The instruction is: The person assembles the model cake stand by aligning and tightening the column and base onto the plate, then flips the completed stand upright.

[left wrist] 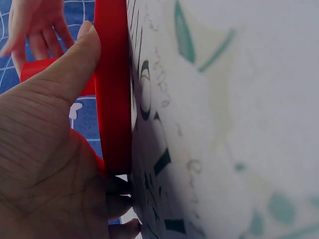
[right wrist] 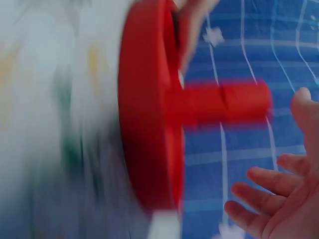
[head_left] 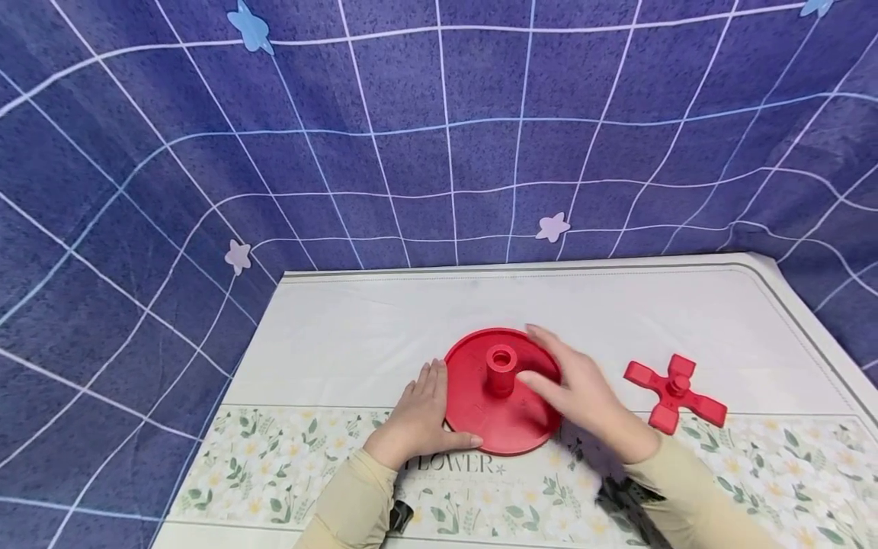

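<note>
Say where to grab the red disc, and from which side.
I'd take the red disc by its central post, fingers wrapped round, coming from the right. The post is round, stands upright and rises well clear of the flat disc. The left hand already occupies the left edge, while the right hand is open on the right, beside the post.

Cross (head_left: pixel 675 390) right of disc (head_left: pixel 504 427)

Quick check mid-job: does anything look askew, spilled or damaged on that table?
Nothing stands out. The red disc lies flat on the table, its post upright; the cross-shaped red piece lies apart to the right. No spill or breakage shows, though fine marks would be hard to tell.
</note>
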`<action>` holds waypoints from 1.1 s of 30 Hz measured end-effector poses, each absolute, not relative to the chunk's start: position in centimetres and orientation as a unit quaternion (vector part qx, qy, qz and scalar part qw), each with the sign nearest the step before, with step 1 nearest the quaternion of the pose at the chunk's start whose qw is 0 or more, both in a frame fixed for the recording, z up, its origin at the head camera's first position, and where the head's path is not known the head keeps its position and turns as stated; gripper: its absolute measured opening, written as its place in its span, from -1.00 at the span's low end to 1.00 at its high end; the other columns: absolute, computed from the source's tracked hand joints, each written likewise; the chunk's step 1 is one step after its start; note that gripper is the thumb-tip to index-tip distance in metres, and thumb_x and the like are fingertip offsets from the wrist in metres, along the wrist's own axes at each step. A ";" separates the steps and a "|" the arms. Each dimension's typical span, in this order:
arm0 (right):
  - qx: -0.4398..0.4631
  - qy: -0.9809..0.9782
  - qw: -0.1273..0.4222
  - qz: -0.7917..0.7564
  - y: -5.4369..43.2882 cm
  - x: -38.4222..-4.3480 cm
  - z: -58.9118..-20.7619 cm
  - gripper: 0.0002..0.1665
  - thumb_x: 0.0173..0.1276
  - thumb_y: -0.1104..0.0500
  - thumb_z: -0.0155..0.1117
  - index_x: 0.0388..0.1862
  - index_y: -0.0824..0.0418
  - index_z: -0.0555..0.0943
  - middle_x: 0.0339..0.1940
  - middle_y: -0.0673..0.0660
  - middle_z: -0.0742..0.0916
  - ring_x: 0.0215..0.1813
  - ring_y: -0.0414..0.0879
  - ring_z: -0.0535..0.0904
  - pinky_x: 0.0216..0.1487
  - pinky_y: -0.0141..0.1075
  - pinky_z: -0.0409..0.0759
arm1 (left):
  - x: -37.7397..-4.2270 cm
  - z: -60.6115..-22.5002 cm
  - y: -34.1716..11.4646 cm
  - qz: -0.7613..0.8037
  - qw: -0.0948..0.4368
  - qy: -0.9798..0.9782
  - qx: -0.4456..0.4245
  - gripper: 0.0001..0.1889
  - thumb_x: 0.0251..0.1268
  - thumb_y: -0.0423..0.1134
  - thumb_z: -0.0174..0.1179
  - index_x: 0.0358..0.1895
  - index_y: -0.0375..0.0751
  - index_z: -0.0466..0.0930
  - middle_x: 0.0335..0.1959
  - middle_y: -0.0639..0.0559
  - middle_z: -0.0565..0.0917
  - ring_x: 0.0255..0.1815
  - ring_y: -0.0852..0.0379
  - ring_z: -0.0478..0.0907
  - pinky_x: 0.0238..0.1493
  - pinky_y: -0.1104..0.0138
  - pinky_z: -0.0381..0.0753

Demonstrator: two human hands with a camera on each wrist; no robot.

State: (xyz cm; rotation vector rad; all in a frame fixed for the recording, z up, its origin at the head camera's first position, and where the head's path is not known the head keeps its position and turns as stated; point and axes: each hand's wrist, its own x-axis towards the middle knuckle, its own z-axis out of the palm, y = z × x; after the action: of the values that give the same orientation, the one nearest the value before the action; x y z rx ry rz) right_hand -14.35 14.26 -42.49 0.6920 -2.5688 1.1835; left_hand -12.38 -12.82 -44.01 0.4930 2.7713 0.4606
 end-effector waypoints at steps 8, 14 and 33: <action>0.167 -0.913 0.233 0.289 25.0 -13.0 -42.2 -0.37 0.12 0.26 0.46 0.22 0.27 0.54 0.15 0.35 0.62 0.21 0.33 0.46 0.19 0.18 0.37 | -12.5 -44.1 -13.1 0.157 0.143 0.963 0.166 0.33 -0.03 0.44 0.27 0.52 -0.48 -0.20 0.55 -0.35 -0.09 0.56 -0.26 -0.19 0.47 -0.09 -0.02; 0.058 -0.974 0.062 0.208 31.7 -11.8 -42.8 -0.21 0.21 -0.06 0.44 0.22 0.42 0.42 0.12 0.56 0.54 0.08 0.51 0.45 -0.07 0.30 0.41 | -12.5 -44.0 -13.1 0.161 0.144 0.962 0.168 0.32 -0.02 0.45 0.25 0.52 -0.47 -0.19 0.55 -0.33 -0.10 0.56 -0.25 -0.19 0.47 -0.08 -0.03; 0.032 -0.979 0.026 0.198 33.3 -10.2 -42.8 -0.60 0.16 0.12 0.44 -0.11 0.31 0.55 -0.59 0.05 0.50 -0.62 -0.14 0.22 -0.58 -0.28 0.16 | -12.3 -44.1 -13.2 0.155 0.146 0.962 0.170 0.33 -0.03 0.47 0.24 0.52 -0.45 -0.21 0.56 -0.31 -0.11 0.56 -0.23 -0.20 0.47 -0.09 -0.04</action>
State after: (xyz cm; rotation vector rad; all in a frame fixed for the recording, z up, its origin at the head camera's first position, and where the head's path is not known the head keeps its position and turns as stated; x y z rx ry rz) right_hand -10.19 33.30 -42.77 0.0992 -3.0278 0.6110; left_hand -12.32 -13.20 -44.06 0.4892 2.7693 0.4473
